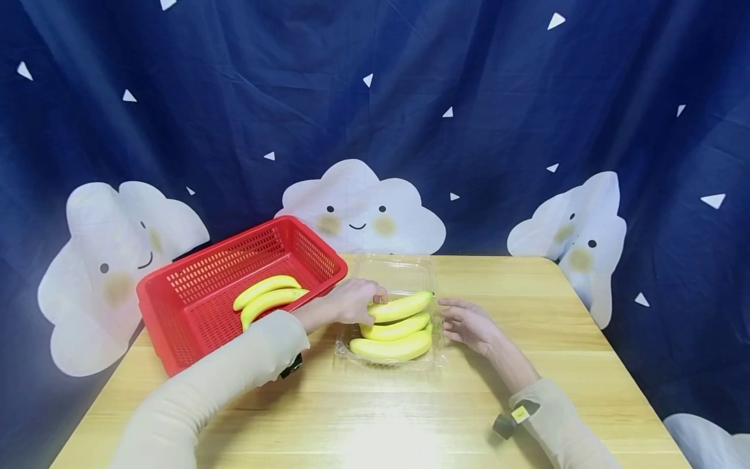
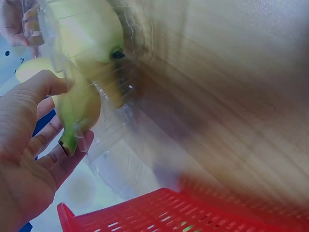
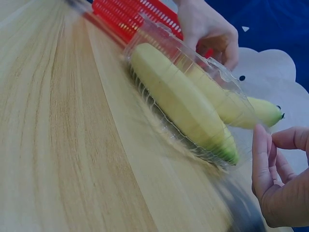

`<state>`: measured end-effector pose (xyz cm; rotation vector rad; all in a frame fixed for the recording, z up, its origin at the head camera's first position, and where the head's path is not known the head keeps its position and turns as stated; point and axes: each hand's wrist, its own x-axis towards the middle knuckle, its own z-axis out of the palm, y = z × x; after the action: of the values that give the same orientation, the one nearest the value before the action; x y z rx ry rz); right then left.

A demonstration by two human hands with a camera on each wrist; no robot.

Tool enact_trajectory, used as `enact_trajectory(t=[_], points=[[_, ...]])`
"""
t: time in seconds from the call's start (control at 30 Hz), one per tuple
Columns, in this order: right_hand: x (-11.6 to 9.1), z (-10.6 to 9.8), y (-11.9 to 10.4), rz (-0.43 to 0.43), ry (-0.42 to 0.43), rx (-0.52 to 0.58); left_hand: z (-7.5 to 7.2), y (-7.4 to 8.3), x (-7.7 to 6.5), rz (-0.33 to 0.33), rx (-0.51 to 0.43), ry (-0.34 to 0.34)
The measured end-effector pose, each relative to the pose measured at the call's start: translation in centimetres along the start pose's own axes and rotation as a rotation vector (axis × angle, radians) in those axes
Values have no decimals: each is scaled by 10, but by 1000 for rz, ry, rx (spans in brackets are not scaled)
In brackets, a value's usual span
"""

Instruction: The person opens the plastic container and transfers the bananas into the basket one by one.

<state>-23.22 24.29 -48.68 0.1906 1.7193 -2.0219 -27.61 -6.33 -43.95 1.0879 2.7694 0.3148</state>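
My left hand (image 1: 354,301) grips the stem end of the top banana (image 1: 407,307), its thumb on the near side and its fingers behind the stem in the left wrist view. This banana lies along the far side of a clear plastic clamshell box (image 1: 389,276), whose lid stands open at the back. Two more bananas are in the box: a middle banana (image 1: 396,329) and a front banana (image 1: 391,347). Loosely bent, the fingers of my right hand (image 1: 471,326) are right at the box's right edge, beside the banana tips.
A red perforated basket (image 1: 153,319) stands tilted at an angle on the left, close to the box. Inside it lie two bananas (image 1: 271,301), partly hidden by my left arm. The wooden table (image 1: 527,306) ends at a blue curtain (image 1: 328,98) with cloud prints.
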Motion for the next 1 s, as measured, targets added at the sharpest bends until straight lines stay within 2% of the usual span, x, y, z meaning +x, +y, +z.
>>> enact_trajectory(t=[0.2,0.57,1.0], points=[[0,1,0,-1,-13,-4,-5,0,-3,-8,-17,13],[1,0,-1,-4,-20,-2,-10,-1,-7,-32,-19,-16],[1,-2,-1,-9,-37,9,-13,4,-15,22,-24,-13]])
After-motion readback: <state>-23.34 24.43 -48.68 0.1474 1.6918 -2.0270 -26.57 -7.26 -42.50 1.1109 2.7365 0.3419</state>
